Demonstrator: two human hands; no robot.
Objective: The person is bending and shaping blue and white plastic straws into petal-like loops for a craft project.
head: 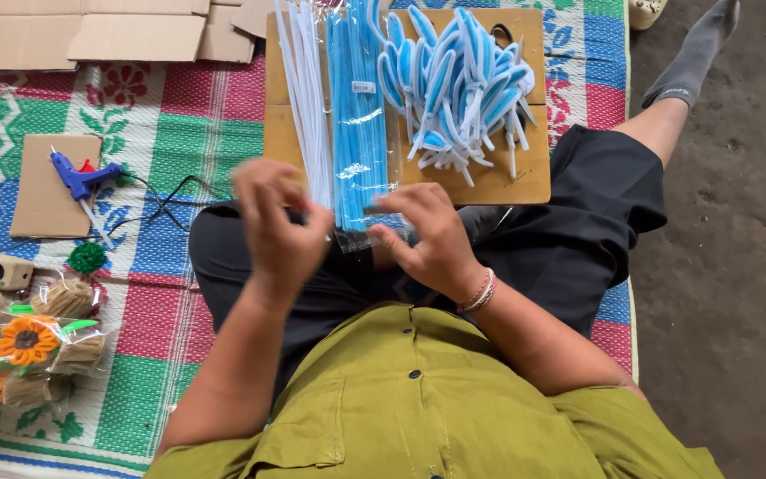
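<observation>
A seated person's right hand [432, 235] pinches the lower end of a clear packet of blue pipe cleaners [356, 115] lying on a wooden board [507, 182] across the lap. The left hand [278, 226], blurred, hovers just beside with fingers curled, holding nothing visible. A blue glue gun [82, 177] rests on cardboard [37, 191] on the patterned mat [188, 115].

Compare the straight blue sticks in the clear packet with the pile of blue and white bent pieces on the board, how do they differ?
The blue sticks are long, straight and plain blue; the bent pieces are short loops, blue edged with white. The sticks sit bundled in a clear packet that the right hand touches; the bent pieces lie loose in a heap, untouched. Both rest on the wooden board and share a similar blue.
</observation>
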